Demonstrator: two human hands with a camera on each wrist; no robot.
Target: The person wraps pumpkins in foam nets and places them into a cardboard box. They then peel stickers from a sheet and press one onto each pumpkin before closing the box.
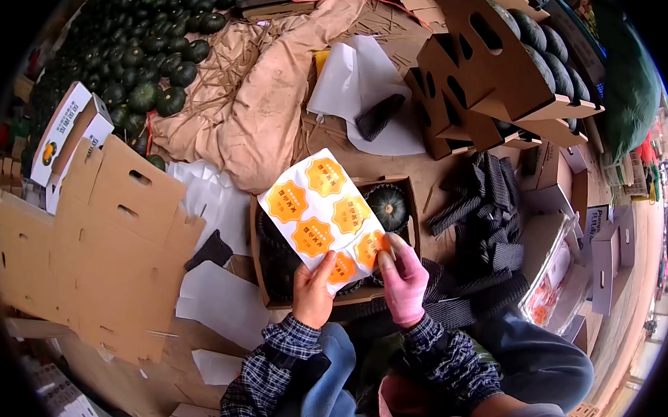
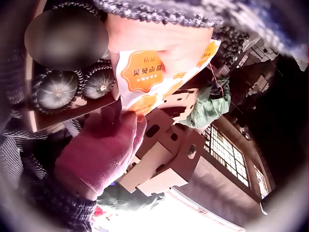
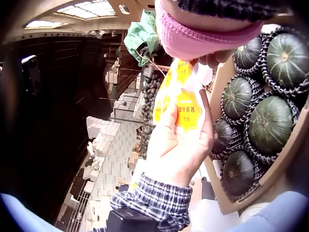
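Observation:
A white sheet of orange scallop-edged stickers is held up over an open cardboard box. My bare left hand grips its near edge, with the thumb lying on the front. At the sheet's right corner, my right hand, in a pink glove with bare fingertips, pinches the edge by one orange sticker. Dark green pumpkins in black foam nets sit in the box, partly covered by the sheet. The right wrist view shows several netted pumpkins close together beside the hands.
Black foam nets lie piled to the right. Stacked cartons holding pumpkins stand at the back right. Flattened cardboard leans on the left, near white paper. Behind are a tan cloth and a large pumpkin heap.

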